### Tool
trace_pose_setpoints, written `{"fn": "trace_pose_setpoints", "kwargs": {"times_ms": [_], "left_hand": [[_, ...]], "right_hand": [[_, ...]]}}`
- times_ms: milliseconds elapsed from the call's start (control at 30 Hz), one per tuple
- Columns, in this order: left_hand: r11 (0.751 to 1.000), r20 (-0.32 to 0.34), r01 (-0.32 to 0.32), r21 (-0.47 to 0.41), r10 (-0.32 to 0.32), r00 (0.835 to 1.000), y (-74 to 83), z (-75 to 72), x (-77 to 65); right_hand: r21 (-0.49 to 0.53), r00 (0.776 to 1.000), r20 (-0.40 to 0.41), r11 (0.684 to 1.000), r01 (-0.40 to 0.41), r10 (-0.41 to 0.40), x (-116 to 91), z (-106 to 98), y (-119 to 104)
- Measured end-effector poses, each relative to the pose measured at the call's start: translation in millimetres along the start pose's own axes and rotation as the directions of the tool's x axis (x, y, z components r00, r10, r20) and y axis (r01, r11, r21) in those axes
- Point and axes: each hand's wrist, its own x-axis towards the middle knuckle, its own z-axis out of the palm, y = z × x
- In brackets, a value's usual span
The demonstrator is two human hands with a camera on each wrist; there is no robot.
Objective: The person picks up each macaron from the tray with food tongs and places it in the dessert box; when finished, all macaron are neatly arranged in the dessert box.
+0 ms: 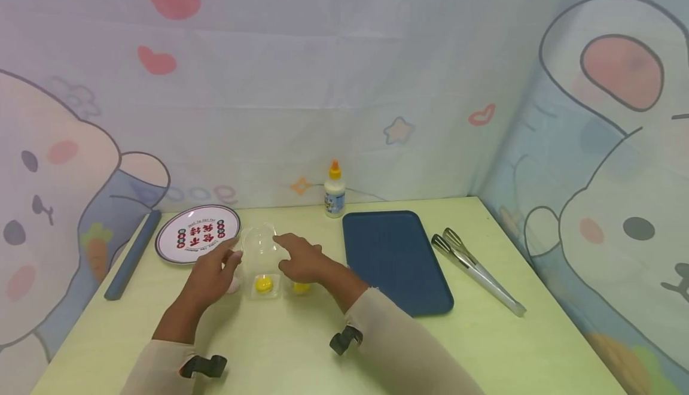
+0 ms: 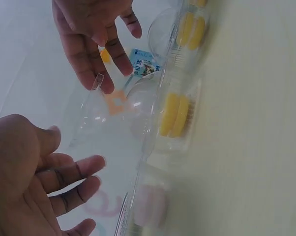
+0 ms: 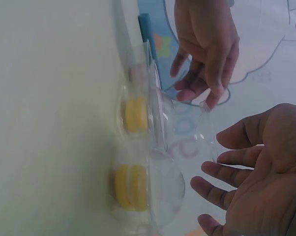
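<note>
Between my hands stands a clear plastic macaron box [image 1: 272,294] with its domed lid [image 2: 91,110] raised. A yellow macaron [image 1: 264,284] sits in its base. Another yellow macaron [image 3: 132,188], in clear plastic, lies beside it below my right hand [image 1: 302,258]. My right index fingertip is at the lid's upper edge, with the fingers fairly straight and the thumb apart from them. On the other side my left hand [image 1: 211,275] has loosely spread fingers, near the lid's left edge. A pink macaron [image 2: 150,205] is partly hidden by the left hand in the head view.
Behind the left hand lies a white plate [image 1: 188,218] with printed characters, and a blue-grey rod [image 1: 133,257] is further left. A glue bottle [image 1: 335,194] stands at the back. To the right are a dark blue tray [image 1: 398,263] and metal tongs [image 1: 479,272].
</note>
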Motion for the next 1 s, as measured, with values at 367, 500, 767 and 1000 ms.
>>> {"fn": "trace_pose_setpoints", "kwargs": {"times_ms": [367, 500, 767, 1000], "left_hand": [[0.994, -0.059, -0.009, -0.112, 0.003, 0.998, -2.8, -1.9, 3.4], [0.991, -0.033, 0.01, -0.137, -0.015, 0.999, -2.9, -2.9, 4.4], [0.986, 0.017, 0.017, -0.165, -0.015, 1.0, -4.8, -5.2, 3.6], [0.98, 0.07, 0.044, -0.192, -0.031, 0.997, -4.8, -11.1, 1.3]], "right_hand": [[0.023, 0.995, -0.059, 0.996, 0.088, -0.087, -16, 12, -5], [0.116, 0.979, -0.172, 0.985, 0.13, -0.109, -16, 14, -4], [0.271, 0.954, -0.286, 0.947, 0.172, -0.091, -13, 15, -2], [0.34, 0.967, -0.236, 0.925, 0.171, -0.093, -10, 16, -4]]}}
